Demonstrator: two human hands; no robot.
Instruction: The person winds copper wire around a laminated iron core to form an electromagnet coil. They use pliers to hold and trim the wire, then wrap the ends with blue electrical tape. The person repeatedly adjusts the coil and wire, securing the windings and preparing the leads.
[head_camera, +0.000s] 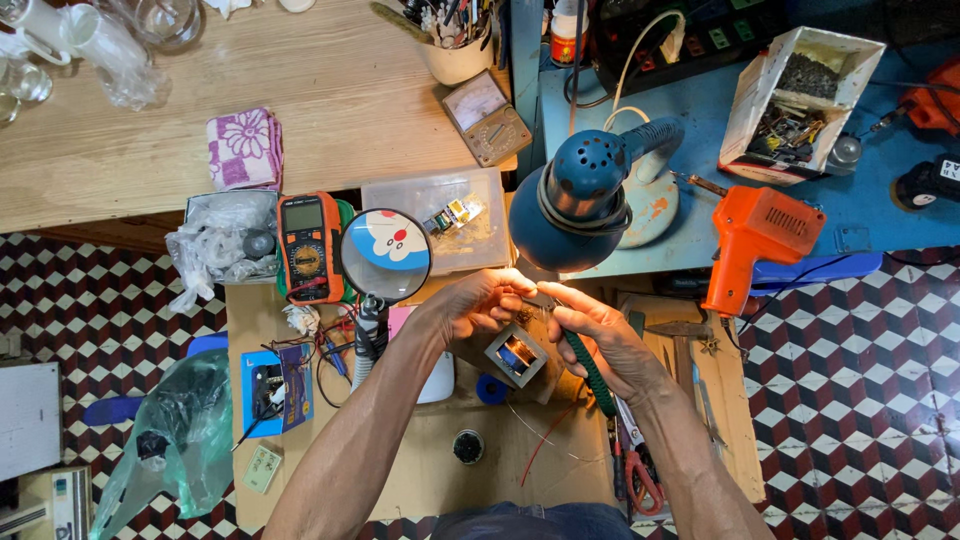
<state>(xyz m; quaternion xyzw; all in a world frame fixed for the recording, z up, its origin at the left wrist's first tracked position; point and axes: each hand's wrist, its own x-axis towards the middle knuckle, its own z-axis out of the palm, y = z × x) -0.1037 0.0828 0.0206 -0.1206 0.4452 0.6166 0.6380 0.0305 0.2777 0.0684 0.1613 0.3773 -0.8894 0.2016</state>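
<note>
Left to right: crumpled plastic bag (215, 245) in a tray, orange multimeter (310, 248), round magnifier (386, 255) on a flex stand, clear plastic box (440, 215) of small parts behind it. Left hand (478, 303) is curled nearly closed, fingertips pinched on something small right under the blue desk lamp (580, 200); can't tell what the part is, too small and washed out by the light. Small transformer (517, 355) with its copper winding sits on the bench just below and between both hands, untouched. Right hand (605, 335) is wrapped shut around the green-handled pliers (590, 365), tip pointed up into the left-hand pinch. Orange soldering gun (755, 235) lies well off to the right on the blue table, cardboard box (800, 90) of scrap parts beyond it. My read: grip with the plier tips only, keep the left pinch steady as the anchor, twist from the wrist, not the arm. The work sits beside the magnifier rather than under it; shifting under the lens would help accuracy.
</note>
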